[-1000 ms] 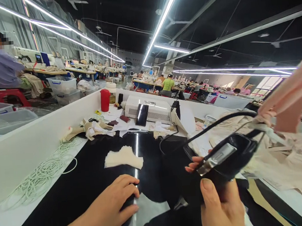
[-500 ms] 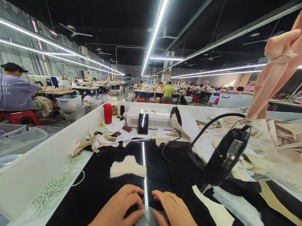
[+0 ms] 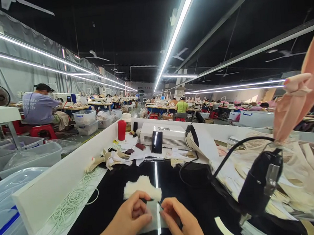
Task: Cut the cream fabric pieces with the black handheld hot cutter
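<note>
Both hands are around a small, thin translucent piece [image 3: 152,210] over the black shiny work surface. My left hand [image 3: 132,217] is curled on its left edge, fingers pinched at the far corner. On the opposite edge my right hand [image 3: 181,220] has its thumb and forefinger drawn together. A short dark line shows between the fingertips; what it is I cannot make out. Just beyond the hands lies a cream fabric stack [image 3: 142,187], partly covered by my left fingers.
A black hand-held machine [image 3: 261,181] hangs from peach cloth at right, beside heaped beige fabric [image 3: 299,160]. Pale cord [image 3: 71,205] lies tangled at left. A phone [image 3: 156,142] leans against a white box [image 3: 144,131] at the back. A low white wall [image 3: 66,179] borders the table.
The head view has shifted, so the surroundings sit lower and further right. My hands have moved closer to the cream stack, and the fingertips now pinch the translucent piece's far edge.
</note>
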### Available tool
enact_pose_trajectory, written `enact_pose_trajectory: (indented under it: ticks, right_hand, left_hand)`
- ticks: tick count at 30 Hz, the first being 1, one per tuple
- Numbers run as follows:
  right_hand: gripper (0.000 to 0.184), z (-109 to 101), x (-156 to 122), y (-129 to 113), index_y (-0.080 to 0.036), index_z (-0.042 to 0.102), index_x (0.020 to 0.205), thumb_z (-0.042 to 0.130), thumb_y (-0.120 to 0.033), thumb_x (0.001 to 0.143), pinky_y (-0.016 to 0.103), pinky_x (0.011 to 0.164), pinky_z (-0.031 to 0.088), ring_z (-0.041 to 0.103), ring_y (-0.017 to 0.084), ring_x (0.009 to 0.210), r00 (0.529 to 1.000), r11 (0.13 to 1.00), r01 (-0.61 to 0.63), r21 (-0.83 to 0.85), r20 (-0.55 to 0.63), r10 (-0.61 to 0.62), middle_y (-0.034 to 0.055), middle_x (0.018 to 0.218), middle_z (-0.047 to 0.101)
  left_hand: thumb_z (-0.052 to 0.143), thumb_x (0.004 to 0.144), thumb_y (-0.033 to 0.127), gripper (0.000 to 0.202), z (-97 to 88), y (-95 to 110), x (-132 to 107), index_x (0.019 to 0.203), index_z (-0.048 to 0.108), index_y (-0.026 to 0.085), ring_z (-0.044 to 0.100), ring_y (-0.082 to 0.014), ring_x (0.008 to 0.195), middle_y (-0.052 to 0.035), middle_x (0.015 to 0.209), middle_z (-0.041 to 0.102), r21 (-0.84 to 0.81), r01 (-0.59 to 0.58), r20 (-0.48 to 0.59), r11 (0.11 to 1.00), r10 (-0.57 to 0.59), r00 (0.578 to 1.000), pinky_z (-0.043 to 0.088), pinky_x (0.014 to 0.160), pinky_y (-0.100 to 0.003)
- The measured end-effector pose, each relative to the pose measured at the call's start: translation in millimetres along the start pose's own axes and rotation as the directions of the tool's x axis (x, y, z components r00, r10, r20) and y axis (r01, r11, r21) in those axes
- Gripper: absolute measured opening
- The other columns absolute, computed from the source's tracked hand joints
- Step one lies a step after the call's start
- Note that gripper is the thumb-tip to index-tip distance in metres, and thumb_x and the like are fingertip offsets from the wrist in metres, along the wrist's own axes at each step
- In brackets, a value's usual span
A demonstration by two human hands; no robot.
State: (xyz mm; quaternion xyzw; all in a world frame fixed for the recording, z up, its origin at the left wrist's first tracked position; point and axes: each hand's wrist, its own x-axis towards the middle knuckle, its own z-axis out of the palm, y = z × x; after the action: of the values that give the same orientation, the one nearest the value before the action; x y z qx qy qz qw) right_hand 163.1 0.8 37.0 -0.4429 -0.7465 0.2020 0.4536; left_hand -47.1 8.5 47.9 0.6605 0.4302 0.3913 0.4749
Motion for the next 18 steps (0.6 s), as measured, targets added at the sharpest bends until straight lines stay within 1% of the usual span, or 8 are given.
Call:
enact_pose_trajectory:
  ticks: [4, 7, 10, 13, 15, 16, 18]
  right_hand:
    - [0.014, 9, 30, -6, -0.028, 0.063, 0.089, 0.055, -0.028, 0.101, 0.022, 0.071, 0.048, 0.064, 0.015, 0.074, 1.0, 0.998, 0.008, -0.059, 0.016, -0.007, -0.0046, 0.082, 0.066]
    - [0.014, 19, 49, -5, -0.027, 0.067, 0.089, 0.059, -0.024, 0.1, 0.025, 0.068, 0.046, 0.065, 0.017, 0.075, 1.0, 0.988, -0.007, -0.155, -0.001, 0.007, -0.0031, 0.083, 0.068]
    - [0.015, 29, 62, -1, -0.026, 0.07, 0.089, 0.061, -0.02, 0.099, 0.03, 0.072, 0.045, 0.065, 0.022, 0.081, 1.0, 0.961, -0.009, -0.275, -0.031, 0.001, -0.0003, 0.085, 0.072]
    - [0.017, 36, 69, 4, -0.025, 0.072, 0.087, 0.062, -0.016, 0.097, 0.034, 0.074, 0.043, 0.064, 0.024, 0.082, 0.999, 0.924, 0.016, -0.381, -0.036, -0.032, 0.001, 0.084, 0.074]
    - [0.018, 39, 72, 7, -0.025, 0.073, 0.087, 0.063, -0.014, 0.097, 0.034, 0.073, 0.041, 0.063, 0.024, 0.081, 0.998, 0.899, 0.043, -0.436, -0.028, -0.061, 0.0013, 0.083, 0.074]
    - [0.018, 41, 73, 8, -0.024, 0.073, 0.086, 0.063, -0.014, 0.097, 0.035, 0.072, 0.041, 0.063, 0.023, 0.08, 0.997, 0.888, 0.056, -0.457, -0.023, -0.074, 0.0015, 0.083, 0.073]
    - [0.019, 44, 75, 9, -0.024, 0.073, 0.084, 0.064, -0.011, 0.096, 0.035, 0.071, 0.041, 0.063, 0.024, 0.08, 0.996, 0.87, 0.075, -0.487, -0.011, -0.092, 0.0022, 0.081, 0.072]
  left_hand:
    - [0.057, 0.084, 0.043, 0.039, -14.7, 1, 18, 0.116, 0.047, 0.024, 0.061, -0.0149, 0.063, 0.005, 0.082, 0.058, 0.042, -0.005, -0.1, 0.999, 0.009, 0.995, 0.05, 0.065, -0.028]
    - [0.055, 0.088, 0.043, 0.034, -28.5, 5, 34, 0.116, 0.049, 0.023, 0.059, -0.0152, 0.061, 0.0038, 0.085, 0.059, 0.17, -0.012, -0.169, 0.985, 0.041, 0.985, 0.047, 0.061, -0.029]
    - [0.059, 0.09, 0.033, 0.025, -39.6, 6, 47, 0.113, 0.054, 0.024, 0.06, -0.0177, 0.069, 0.003, 0.085, 0.063, 0.36, -0.006, -0.213, 0.933, 0.088, 0.973, 0.046, 0.068, -0.031]
    - [0.062, 0.094, 0.025, 0.015, -44.4, 0, 56, 0.11, 0.06, 0.023, 0.065, -0.0199, 0.079, 0.0024, 0.087, 0.067, 0.535, 0.007, -0.2, 0.845, 0.119, 0.973, 0.05, 0.079, -0.035]
    - [0.064, 0.1, 0.027, 0.015, -44.3, -5, 59, 0.114, 0.064, 0.021, 0.068, -0.0212, 0.089, -0.0012, 0.099, 0.07, 0.626, 0.011, -0.171, 0.78, 0.123, 0.978, 0.055, 0.086, -0.039]
    - [0.066, 0.102, 0.029, 0.019, -43.6, -7, 60, 0.118, 0.065, 0.019, 0.069, -0.0225, 0.095, -0.0041, 0.108, 0.07, 0.663, 0.011, -0.154, 0.749, 0.121, 0.981, 0.057, 0.088, -0.041]
    - [0.067, 0.103, 0.035, 0.031, -42.0, -10, 62, 0.129, 0.064, 0.017, 0.069, -0.0255, 0.106, -0.0094, 0.127, 0.067, 0.724, 0.007, -0.124, 0.689, 0.12, 0.985, 0.06, 0.09, -0.046]
